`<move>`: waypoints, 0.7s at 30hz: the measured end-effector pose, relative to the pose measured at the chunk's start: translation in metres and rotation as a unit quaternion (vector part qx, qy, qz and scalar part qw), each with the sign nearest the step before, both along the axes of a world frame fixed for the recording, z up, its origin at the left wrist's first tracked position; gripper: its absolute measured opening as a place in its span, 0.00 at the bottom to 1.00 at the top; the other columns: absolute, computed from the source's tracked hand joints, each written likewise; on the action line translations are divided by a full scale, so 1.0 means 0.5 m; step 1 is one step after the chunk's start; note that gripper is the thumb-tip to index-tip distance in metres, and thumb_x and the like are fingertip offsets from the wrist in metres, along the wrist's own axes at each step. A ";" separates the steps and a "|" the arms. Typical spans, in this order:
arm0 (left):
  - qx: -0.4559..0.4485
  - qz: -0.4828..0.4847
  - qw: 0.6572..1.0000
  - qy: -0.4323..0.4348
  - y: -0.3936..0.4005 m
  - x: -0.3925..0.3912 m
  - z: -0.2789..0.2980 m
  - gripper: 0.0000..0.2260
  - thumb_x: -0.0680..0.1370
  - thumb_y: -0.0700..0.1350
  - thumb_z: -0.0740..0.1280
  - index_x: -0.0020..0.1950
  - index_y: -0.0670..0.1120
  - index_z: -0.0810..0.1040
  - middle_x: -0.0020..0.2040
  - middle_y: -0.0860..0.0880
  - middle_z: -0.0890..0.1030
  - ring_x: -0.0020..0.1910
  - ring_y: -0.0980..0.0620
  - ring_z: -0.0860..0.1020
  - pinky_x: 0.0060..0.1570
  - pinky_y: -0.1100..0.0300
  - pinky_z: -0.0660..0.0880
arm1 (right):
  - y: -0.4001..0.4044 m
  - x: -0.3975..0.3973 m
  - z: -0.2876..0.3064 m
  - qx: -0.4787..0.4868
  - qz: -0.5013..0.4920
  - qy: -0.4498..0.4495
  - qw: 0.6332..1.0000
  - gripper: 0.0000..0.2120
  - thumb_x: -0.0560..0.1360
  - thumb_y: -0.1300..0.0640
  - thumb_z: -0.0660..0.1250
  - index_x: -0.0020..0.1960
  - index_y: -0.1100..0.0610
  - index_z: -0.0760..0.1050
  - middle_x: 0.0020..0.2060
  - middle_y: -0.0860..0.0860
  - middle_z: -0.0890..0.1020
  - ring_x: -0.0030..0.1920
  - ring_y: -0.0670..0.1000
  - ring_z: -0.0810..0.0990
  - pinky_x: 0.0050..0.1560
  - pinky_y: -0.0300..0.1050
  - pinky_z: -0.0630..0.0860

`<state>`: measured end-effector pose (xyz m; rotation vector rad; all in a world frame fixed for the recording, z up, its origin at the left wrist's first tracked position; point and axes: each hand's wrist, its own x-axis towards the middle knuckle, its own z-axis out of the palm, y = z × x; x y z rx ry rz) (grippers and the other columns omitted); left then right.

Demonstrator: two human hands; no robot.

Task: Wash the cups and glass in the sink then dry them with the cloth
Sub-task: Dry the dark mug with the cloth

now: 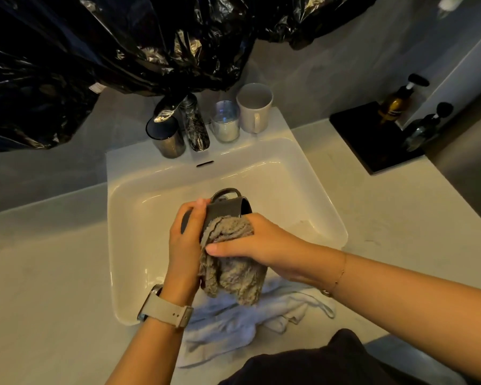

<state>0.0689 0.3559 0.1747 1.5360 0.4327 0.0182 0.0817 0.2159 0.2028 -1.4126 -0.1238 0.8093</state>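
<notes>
Lying nearest, a white towel (233, 326) drapes over the sink's (303, 173) front rim onto the tabletop (53, 273). Above the basin, the left hand (185, 240) grips the base of a dark grey mug (224, 211), held on its side with its long axis running left to right and mouth toward the right. The right hand (261, 245) clutches a grey cloth (231, 262) against the mug's near wall, fingers curled around it. Farther back, a metal cup (167, 137), a glass (225, 122) and a white mug (254, 108) stand beside the faucet (195, 123).
</notes>
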 end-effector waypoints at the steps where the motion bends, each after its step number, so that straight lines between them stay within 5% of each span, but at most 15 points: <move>1: -0.003 -0.013 1.000 0.015 0.006 0.006 -0.001 0.22 0.76 0.59 0.68 0.54 0.40 0.81 0.49 0.42 0.84 0.50 0.47 0.82 0.52 0.54 0.79 | -0.003 -0.004 -0.007 -0.018 0.009 -0.037 0.999 0.14 0.73 0.65 0.72 0.57 0.58 0.79 0.50 0.53 0.84 0.52 0.50 0.82 0.57 0.44 0.78; 3: -0.096 -0.026 0.991 0.094 0.011 0.019 0.015 0.23 0.74 0.58 0.70 0.57 0.40 0.82 0.52 0.39 0.85 0.54 0.41 0.82 0.59 0.48 0.78 | -0.013 -0.006 -0.013 -0.100 0.081 -0.204 0.970 0.12 0.73 0.61 0.72 0.57 0.58 0.79 0.50 0.54 0.84 0.52 0.50 0.82 0.55 0.45 0.78; 5: -0.172 -0.046 0.963 0.205 0.010 0.020 0.028 0.22 0.76 0.57 0.67 0.59 0.41 0.83 0.53 0.38 0.85 0.53 0.40 0.82 0.60 0.45 0.76 | -0.027 -0.003 -0.011 -0.193 0.189 -0.375 0.887 0.15 0.73 0.59 0.70 0.58 0.61 0.77 0.53 0.56 0.82 0.53 0.53 0.80 0.50 0.46 0.76; 7: -0.203 -0.068 0.942 0.258 0.005 0.017 0.031 0.20 0.78 0.56 0.65 0.59 0.42 0.83 0.52 0.39 0.85 0.51 0.41 0.82 0.59 0.45 0.76 | -0.037 0.008 0.001 -0.247 0.260 -0.442 0.822 0.18 0.73 0.57 0.70 0.61 0.60 0.75 0.56 0.55 0.80 0.54 0.54 0.78 0.51 0.48 0.77; 13: -0.243 -0.038 0.943 0.225 -0.009 0.015 0.022 0.18 0.74 0.53 0.68 0.55 0.41 0.84 0.49 0.39 0.85 0.45 0.43 0.83 0.54 0.48 0.78 | -0.035 0.014 0.008 -0.282 0.257 -0.386 0.840 0.12 0.72 0.54 0.70 0.53 0.56 0.76 0.43 0.52 0.82 0.42 0.53 0.79 0.44 0.51 0.78; 15: -0.274 -0.009 0.936 0.220 -0.017 0.003 0.016 0.21 0.70 0.53 0.68 0.56 0.41 0.84 0.51 0.39 0.85 0.48 0.42 0.83 0.55 0.47 0.77 | -0.033 0.016 0.003 -0.278 0.259 -0.375 0.845 0.06 0.73 0.54 0.71 0.43 0.56 0.76 0.36 0.52 0.80 0.36 0.51 0.76 0.39 0.49 0.76; 17: -0.300 0.029 0.929 0.217 -0.022 -0.012 0.004 0.21 0.73 0.52 0.68 0.60 0.40 0.82 0.55 0.38 0.84 0.55 0.41 0.81 0.60 0.47 0.77 | -0.026 0.012 0.000 -0.265 0.244 -0.364 0.859 0.13 0.72 0.54 0.73 0.34 0.55 0.72 0.29 0.51 0.75 0.31 0.50 0.72 0.35 0.49 0.71; 21: -0.294 0.067 0.931 0.206 -0.017 -0.025 -0.011 0.18 0.80 0.50 0.64 0.61 0.40 0.81 0.58 0.38 0.83 0.61 0.39 0.79 0.67 0.45 0.72 | -0.014 0.006 -0.014 -0.216 0.225 -0.305 0.900 0.06 0.72 0.56 0.74 0.43 0.55 0.77 0.36 0.47 0.80 0.37 0.47 0.78 0.43 0.49 0.77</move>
